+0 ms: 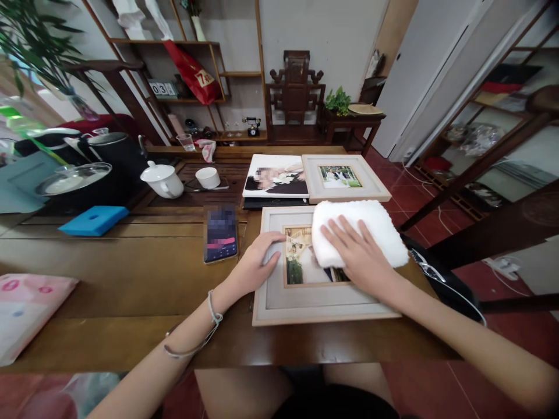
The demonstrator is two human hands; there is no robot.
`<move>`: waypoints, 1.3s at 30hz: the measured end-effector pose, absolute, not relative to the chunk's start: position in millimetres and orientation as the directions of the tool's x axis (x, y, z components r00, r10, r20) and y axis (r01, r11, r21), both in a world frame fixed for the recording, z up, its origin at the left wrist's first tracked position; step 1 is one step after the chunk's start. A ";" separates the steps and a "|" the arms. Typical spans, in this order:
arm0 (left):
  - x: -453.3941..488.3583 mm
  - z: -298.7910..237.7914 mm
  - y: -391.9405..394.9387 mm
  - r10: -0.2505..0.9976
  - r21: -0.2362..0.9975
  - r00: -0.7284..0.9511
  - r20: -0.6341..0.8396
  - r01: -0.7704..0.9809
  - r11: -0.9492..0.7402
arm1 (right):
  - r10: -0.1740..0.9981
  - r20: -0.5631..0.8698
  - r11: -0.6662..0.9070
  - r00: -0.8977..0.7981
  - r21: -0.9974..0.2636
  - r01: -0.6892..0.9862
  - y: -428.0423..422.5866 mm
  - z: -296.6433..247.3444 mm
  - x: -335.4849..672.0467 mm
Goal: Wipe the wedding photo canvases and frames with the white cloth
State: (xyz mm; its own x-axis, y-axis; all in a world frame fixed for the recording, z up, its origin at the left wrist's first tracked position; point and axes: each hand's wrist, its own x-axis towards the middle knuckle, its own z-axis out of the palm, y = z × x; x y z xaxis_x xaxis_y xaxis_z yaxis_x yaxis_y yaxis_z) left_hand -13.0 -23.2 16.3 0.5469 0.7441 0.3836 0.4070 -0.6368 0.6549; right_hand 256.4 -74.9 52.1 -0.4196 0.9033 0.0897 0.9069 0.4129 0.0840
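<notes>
A light wooden picture frame (269,299) lies face up on the table in front of me, with a photo (301,256) in its middle. My right hand (356,250) lies flat with spread fingers on a white towel (384,227). That towel covers the frame's upper right part and some of the photo. At the frame's left side rests my left hand (257,262), its thumb and index finger apart over the border; its other fingers are mostly hidden. Just left of that hand is a phone (220,235) with its screen lit.
Behind the frame lie a second framed photo (375,183) and a photo panel (275,163). A white lidded teapot (161,179), a small white cup (208,177), a blue block (94,221) and a glass-lidded pot (82,183) stand left. A tissue pack (35,308) lies near the front edge.
</notes>
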 end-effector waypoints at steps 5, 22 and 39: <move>-12.2 16.7 -24.2 0.753 0.663 0.537 0.380 0.410 -0.627 | 0.961 0.059 0.263 -0.271 0.113 0.958 -35.1 60.8 232.1; -9.5 13.3 -24.4 0.861 0.751 0.403 0.310 0.452 -0.482 | 0.705 0.036 0.702 -0.709 0.111 0.704 -148.2 73.4 129.1; -13.8 16.0 -25.4 0.804 0.692 0.500 0.322 0.455 -0.561 | 0.870 0.087 0.479 -0.486 0.082 0.874 -139.3 66.7 297.9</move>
State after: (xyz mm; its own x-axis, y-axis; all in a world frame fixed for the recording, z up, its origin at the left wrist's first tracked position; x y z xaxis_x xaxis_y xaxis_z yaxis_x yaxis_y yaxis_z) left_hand -13.8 -25.4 16.0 0.5003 0.8036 0.3223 0.4545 -0.5606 0.6922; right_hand 297.9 -139.3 66.7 -0.4856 0.8698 0.0875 0.8737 0.4795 0.0824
